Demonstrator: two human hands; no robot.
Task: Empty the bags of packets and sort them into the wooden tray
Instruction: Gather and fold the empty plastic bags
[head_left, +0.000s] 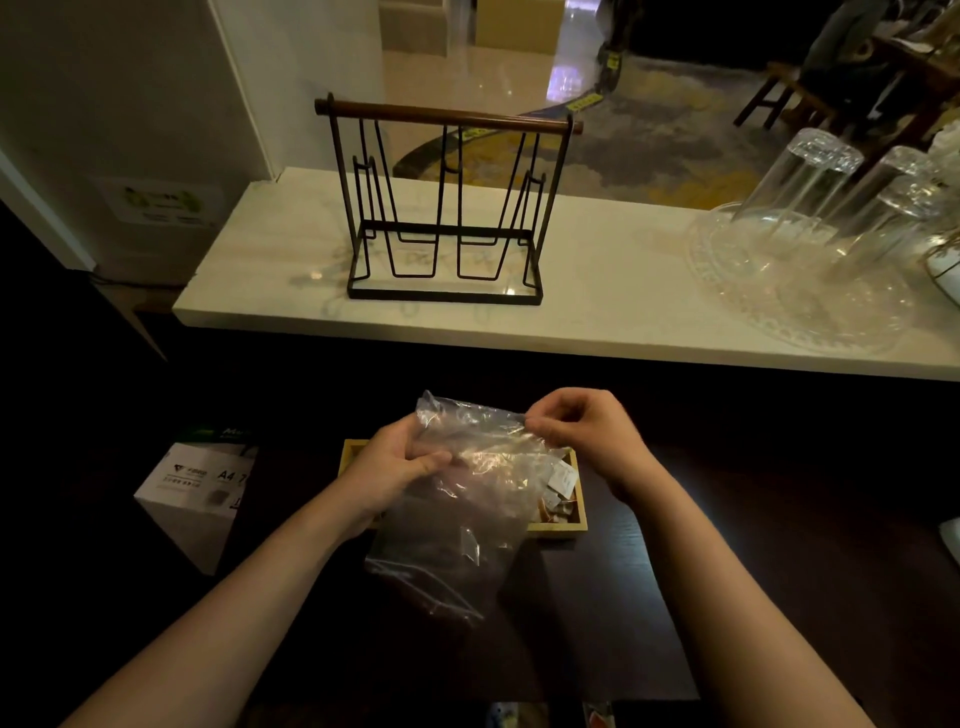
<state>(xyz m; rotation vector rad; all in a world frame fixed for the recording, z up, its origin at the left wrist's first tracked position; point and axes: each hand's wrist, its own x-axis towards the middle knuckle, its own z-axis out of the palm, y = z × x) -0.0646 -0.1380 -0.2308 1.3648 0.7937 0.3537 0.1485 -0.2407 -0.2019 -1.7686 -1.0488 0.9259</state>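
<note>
A: What is the person wearing on the arms?

B: Nothing that shows. Both forearms are bare from the picture's lower edge up to the wrists, no sleeves in sight.

A: Anything on the left hand (395, 462) or right hand (582, 426)?

B: No gloves, rings, watch or bands visible.

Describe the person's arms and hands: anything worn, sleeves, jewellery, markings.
Both forearms are bare, with no sleeves in view. The left hand and right hand wear no gloves, and no rings, watch, bracelets or markings are visible in the dim light.
</note>
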